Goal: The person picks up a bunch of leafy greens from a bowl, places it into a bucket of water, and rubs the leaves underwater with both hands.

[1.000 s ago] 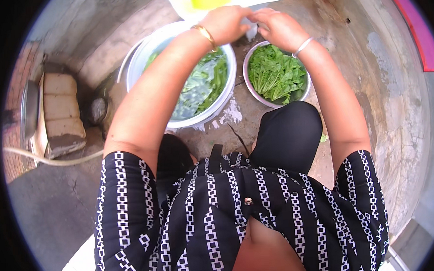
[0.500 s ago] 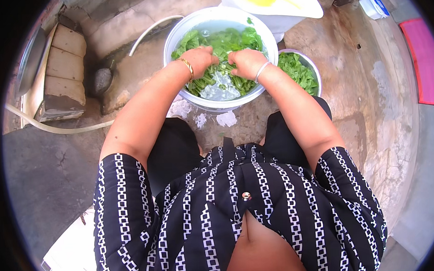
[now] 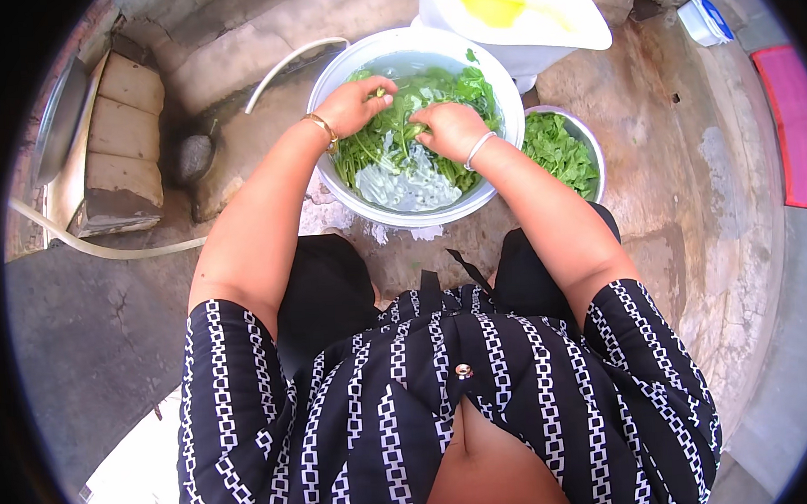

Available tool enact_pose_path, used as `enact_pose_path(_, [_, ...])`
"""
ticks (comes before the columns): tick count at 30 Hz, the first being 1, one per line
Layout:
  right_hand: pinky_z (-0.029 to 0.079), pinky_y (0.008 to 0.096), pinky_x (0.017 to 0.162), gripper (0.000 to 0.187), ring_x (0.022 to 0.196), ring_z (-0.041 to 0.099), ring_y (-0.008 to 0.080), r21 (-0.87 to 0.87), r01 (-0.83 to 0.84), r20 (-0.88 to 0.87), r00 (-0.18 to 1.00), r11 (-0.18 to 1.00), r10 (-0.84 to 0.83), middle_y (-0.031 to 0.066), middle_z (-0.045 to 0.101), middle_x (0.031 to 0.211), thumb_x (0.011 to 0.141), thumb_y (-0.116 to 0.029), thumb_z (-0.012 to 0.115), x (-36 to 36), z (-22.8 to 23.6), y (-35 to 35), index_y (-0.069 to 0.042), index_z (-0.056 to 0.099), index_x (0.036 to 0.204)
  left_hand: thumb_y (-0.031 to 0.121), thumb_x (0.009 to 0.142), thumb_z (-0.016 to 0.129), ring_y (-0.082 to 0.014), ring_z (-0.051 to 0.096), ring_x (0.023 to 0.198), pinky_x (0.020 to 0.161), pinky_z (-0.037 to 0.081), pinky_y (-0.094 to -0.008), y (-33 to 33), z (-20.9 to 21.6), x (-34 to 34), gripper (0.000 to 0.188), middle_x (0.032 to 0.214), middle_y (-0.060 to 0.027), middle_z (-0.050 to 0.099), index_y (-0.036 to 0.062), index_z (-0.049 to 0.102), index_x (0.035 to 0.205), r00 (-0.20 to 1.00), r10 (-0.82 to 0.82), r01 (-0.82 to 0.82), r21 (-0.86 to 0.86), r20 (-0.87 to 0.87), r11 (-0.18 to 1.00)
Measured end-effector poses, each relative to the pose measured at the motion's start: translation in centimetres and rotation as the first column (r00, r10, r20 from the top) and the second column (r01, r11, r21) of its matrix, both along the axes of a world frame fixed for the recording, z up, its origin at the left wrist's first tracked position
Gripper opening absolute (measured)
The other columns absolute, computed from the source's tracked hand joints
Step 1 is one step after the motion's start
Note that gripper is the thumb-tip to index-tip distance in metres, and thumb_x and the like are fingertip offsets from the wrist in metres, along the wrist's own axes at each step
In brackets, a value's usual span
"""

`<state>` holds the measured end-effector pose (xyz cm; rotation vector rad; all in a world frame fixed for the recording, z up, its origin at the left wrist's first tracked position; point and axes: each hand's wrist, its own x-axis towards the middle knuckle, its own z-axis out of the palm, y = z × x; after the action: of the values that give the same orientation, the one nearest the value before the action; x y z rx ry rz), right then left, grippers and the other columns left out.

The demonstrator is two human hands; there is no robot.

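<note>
A round white tub (image 3: 322, 170) full of water holds leafy greens (image 3: 473, 91) with long thin stems. Over its left side my left hand (image 3: 352, 106) is closed, a bit of green stem showing between thumb and fingertips. My right hand (image 3: 453, 131), wearing a pale bangle, is curled round stems of the greens near the middle of the tub. Its fingertips are partly hidden. In front of both hands the water shines with reflections. More leafy greens (image 3: 557, 151) fill a metal bowl (image 3: 594, 140) beside the tub on the right.
A white plastic container (image 3: 538, 30) with something yellow inside stands behind the tub. A pale hose (image 3: 287, 66) lies behind on the left. Further left are a brick block (image 3: 124, 134) and a dark rounded object (image 3: 196, 157). A small white-and-blue box (image 3: 705, 21) sits far right.
My hands have risen from the submerged greens. The left has shifted to the left and the right slightly nearer me, with stems now in the fingers. The view has tilted slightly.
</note>
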<state>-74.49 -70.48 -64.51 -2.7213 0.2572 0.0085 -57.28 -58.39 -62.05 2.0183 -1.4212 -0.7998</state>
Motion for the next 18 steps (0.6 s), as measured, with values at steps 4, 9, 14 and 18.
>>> enact_pose_path(4, [0.047, 0.0387, 0.081, 0.040, 0.092, 0.060, 0.0281, 0.071, -0.034, -0.169, 0.984, 0.997, 0.046, 0.0117, 0.064, 0.098, 0.076, -0.025, 0.062, 0.3, 1.6, -1.1, -0.012, 0.057, 0.114, 0.025, 0.089, 0.055, -0.0172, 0.057, 0.088, 0.081, 0.043, -0.0308, -0.5, 1.1, -0.2, 0.024, 0.095, -0.0081, 0.064, 0.0087, 0.061, 0.105, 1.000, 0.012, -0.012, -0.001, -0.028, 1.000])
enact_pose_path(9, [0.047, 0.0388, 0.080, 0.040, 0.092, 0.060, 0.0291, 0.006, 0.107, -0.244, 0.964, 0.994, -0.102, 0.0121, 0.064, 0.096, 0.075, -0.026, 0.064, -0.9, 5.0, -3.3, -0.008, 0.057, 0.109, 0.025, 0.089, 0.055, -0.0167, 0.056, 0.079, 0.075, 0.044, -0.0313, -1.0, 1.2, -0.5, 0.020, 0.088, -0.0076, 0.063, 0.0073, 0.061, 0.095, 1.000, 0.002, -0.002, -0.028, -0.003, 1.000])
enact_pose_path(14, [0.048, 0.0413, 0.078, 0.031, 0.089, 0.061, 0.0331, -0.185, 0.032, -0.278, 0.957, 0.982, -0.083, 0.0195, 0.063, 0.093, 0.080, -0.019, 0.054, -2.9, 1.8, -3.4, -0.003, 0.055, 0.108, 0.024, 0.076, 0.068, -0.0231, 0.057, 0.076, 0.071, 0.045, -0.0339, -1.9, 0.6, -3.4, 0.025, 0.079, -0.0092, 0.060, 0.0081, 0.056, 0.093, 0.966, -0.157, 0.162, -0.009, 0.207, 0.987])
enact_pose_path(18, [0.049, 0.0417, 0.075, 0.025, 0.088, 0.062, 0.0333, -0.158, 0.069, -0.276, 0.955, 0.985, -0.111, 0.0189, 0.063, 0.091, 0.081, -0.012, 0.044, -2.3, 1.6, -2.7, -0.004, 0.060, 0.099, 0.026, 0.061, 0.078, -0.0296, 0.058, 0.089, 0.080, 0.045, -0.0385, -1.6, -0.3, -5.0, 0.053, 0.090, -0.0126, 0.060, 0.0121, 0.055, 0.107, 0.856, -0.370, 0.331, 0.167, 0.362, 0.929])
